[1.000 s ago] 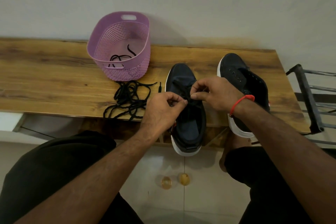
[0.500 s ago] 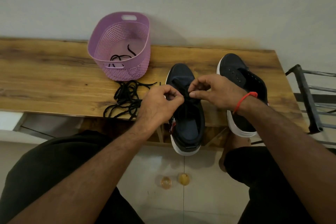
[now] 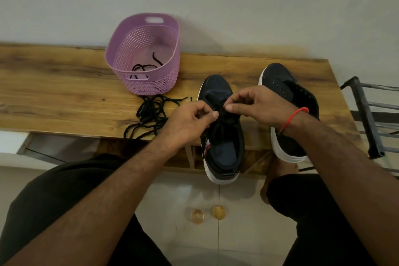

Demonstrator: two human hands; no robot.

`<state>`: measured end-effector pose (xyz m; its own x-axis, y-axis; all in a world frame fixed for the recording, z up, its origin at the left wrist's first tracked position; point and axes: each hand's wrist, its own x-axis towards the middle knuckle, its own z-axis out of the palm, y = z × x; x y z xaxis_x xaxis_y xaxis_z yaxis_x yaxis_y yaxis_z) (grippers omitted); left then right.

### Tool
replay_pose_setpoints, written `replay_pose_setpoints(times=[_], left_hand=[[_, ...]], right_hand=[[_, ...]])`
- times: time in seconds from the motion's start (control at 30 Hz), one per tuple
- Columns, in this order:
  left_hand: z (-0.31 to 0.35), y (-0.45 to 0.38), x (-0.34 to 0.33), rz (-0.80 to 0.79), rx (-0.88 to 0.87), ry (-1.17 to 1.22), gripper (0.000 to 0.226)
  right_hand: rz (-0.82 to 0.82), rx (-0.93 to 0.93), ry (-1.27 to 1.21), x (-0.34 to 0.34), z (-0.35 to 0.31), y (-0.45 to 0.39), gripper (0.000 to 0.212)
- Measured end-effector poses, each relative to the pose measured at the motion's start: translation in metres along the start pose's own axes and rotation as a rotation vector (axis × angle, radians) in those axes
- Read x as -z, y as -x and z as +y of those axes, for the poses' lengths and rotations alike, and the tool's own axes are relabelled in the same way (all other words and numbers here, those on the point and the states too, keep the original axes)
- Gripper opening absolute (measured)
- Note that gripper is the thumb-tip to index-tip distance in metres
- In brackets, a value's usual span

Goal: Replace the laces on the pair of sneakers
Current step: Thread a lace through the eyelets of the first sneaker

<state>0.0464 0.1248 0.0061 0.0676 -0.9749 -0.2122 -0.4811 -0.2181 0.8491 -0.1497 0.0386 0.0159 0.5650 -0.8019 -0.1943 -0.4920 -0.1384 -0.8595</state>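
Both hands meet over the near sneaker (image 3: 222, 149), whose heel overhangs the table (image 3: 64, 97) edge: the left hand (image 3: 187, 123) and right hand (image 3: 259, 103) each pinch its black lace (image 3: 222, 112) at the eyelets. Right of the grip lies the unlaced second sneaker (image 3: 287, 93). Left of it sits a loose lace pile (image 3: 151, 112), and beyond that a purple basket (image 3: 142, 34) holding another lace.

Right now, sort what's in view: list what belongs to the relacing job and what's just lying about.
Part of the job:
- left hand and right hand, both pinching the lace
- near sneaker
- far sneaker, eyelets bare
- loose laces on the bench
- purple basket, one lace inside

Lying about:
- metal rack
- two small round objects on the floor
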Motion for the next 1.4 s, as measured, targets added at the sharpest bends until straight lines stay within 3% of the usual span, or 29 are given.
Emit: replay_pose_setpoints(times=[0.17, 0.4, 0.6, 0.7, 0.87, 1.1, 1.23, 1.3, 1.4], left_hand=[[-0.003, 0.0, 0.025, -0.15, 0.135, -0.004, 0.02], [-0.01, 0.0, 0.033, -0.385, 0.377, -0.128, 0.026], [-0.019, -0.003, 0.013, -0.207, 0.592, 0.056, 0.065], [-0.024, -0.005, -0.002, -0.11, 0.647, 0.259, 0.048], [-0.022, -0.012, -0.006, 0.168, 0.528, 0.711, 0.008], [-0.017, -0.021, 0.027, 0.382, 0.207, 1.244, 0.02], [-0.014, -0.019, 0.036, 0.554, 0.135, 1.086, 0.025], [-0.011, -0.016, 0.032, 0.573, 0.085, 0.915, 0.025], [-0.006, -0.012, 0.028, 0.54, -0.055, 0.785, 0.024]], right_hand=[[0.026, -0.031, -0.098, 0.0, 0.0, -0.001, 0.006], [-0.082, -0.038, -0.041, 0.003, 0.002, -0.002, 0.012], [-0.098, -0.029, -0.032, 0.005, 0.002, -0.001, 0.017], [-0.119, -0.033, -0.041, 0.004, 0.001, -0.002, 0.021], [-0.08, -0.064, -0.032, 0.002, 0.003, -0.002, 0.02], [-0.1, -0.095, -0.013, 0.001, 0.001, -0.002, 0.02], [-0.108, -0.107, 0.011, 0.0, 0.0, -0.002, 0.017], [-0.06, -0.085, 0.03, 0.0, -0.002, -0.001, 0.011], [0.005, -0.008, 0.072, -0.001, -0.006, 0.002, 0.021]])
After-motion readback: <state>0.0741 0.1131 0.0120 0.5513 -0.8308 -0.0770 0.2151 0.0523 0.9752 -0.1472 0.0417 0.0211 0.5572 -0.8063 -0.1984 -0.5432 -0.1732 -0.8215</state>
